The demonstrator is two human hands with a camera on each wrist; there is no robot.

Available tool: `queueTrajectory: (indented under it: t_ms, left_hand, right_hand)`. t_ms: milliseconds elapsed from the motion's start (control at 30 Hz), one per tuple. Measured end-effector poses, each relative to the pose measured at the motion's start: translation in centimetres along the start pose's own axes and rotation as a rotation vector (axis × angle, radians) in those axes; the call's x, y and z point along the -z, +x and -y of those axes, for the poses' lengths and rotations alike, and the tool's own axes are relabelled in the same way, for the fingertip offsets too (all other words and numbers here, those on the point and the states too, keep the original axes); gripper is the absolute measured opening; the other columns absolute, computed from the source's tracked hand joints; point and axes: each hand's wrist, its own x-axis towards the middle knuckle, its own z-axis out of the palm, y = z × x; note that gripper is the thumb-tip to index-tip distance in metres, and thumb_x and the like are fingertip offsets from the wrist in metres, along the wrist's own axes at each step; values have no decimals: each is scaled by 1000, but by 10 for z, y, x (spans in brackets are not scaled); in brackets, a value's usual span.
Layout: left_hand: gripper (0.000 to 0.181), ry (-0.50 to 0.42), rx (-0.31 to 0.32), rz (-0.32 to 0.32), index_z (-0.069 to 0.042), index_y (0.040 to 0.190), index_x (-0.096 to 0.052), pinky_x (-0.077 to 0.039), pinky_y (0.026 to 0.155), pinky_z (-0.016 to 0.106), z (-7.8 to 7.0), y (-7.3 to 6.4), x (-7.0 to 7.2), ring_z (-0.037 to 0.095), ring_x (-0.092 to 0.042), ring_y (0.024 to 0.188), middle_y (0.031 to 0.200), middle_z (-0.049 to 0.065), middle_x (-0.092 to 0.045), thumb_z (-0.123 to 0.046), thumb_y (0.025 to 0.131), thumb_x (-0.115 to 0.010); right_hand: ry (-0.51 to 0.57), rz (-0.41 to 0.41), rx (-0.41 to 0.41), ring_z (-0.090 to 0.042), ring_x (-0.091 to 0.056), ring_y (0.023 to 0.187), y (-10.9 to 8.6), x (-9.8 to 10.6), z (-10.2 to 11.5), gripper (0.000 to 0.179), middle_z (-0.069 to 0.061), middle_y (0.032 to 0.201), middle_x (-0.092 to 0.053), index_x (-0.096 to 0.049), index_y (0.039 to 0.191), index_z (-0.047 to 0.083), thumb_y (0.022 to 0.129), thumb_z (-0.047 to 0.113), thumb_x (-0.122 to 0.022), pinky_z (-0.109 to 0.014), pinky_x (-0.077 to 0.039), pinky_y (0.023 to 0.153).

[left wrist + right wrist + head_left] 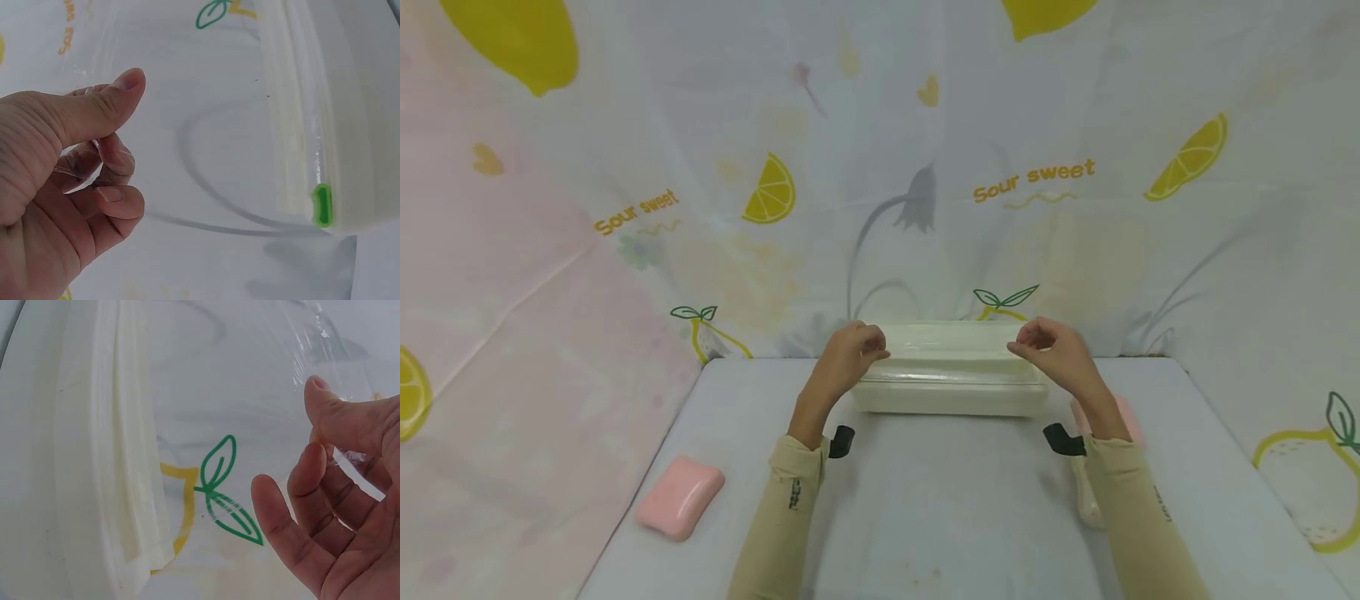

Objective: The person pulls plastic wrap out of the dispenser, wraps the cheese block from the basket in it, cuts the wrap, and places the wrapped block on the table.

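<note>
A long cream plastic wrap dispenser [951,400] lies across the far part of the table, its lid [946,337] seemingly raised at the back. My left hand [850,354] is above its left end and pinches clear plastic wrap [87,74] between thumb and fingers. Above the right end, my right hand [1058,354] pinches the other side of the wrap [306,347]. The sheet is see-through, so its full extent is hard to make out. A green slider [322,205] sits at one end of the dispenser in the left wrist view.
On the left of the white table [940,517] lies a pink rounded block [681,497]. Another pink thing [1126,410] and a pale elongated object [1087,498] are partly hidden under my right forearm. A lemon-printed cloth [880,167] hangs close behind the dispenser.
</note>
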Motion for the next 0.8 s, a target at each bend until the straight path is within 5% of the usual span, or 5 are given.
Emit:
queueTrajectory:
  t_ms: [200,600,800]
  left_hand:
    - [15,28,-102,-96,-5,84,-64,-49,70,34,-14,5,15,21,-57,75,80,5,-60,-3,81,-79]
    - [13,59,-157,-295,-4,84,-64,-48,66,33,-54,6,40,21,-54,74,82,7,-57,-3,82,-77]
    - [12,93,-218,-388,-2,85,-66,-49,67,32,-74,7,52,23,-55,73,82,10,-57,1,82,-77]
  right_hand:
    - [-15,-60,33,-11,-64,77,1,10,16,17,-8,84,-68,-64,90,5,87,16,-77,-23,-48,64]
    - [-32,-201,99,-3,-61,77,-2,29,54,16,-8,87,-66,-66,90,4,84,8,-79,-14,-47,68]
    - [-3,-282,171,-2,-60,76,-9,38,94,14,-11,83,-65,-63,86,-3,82,-3,-77,-12,-47,68]
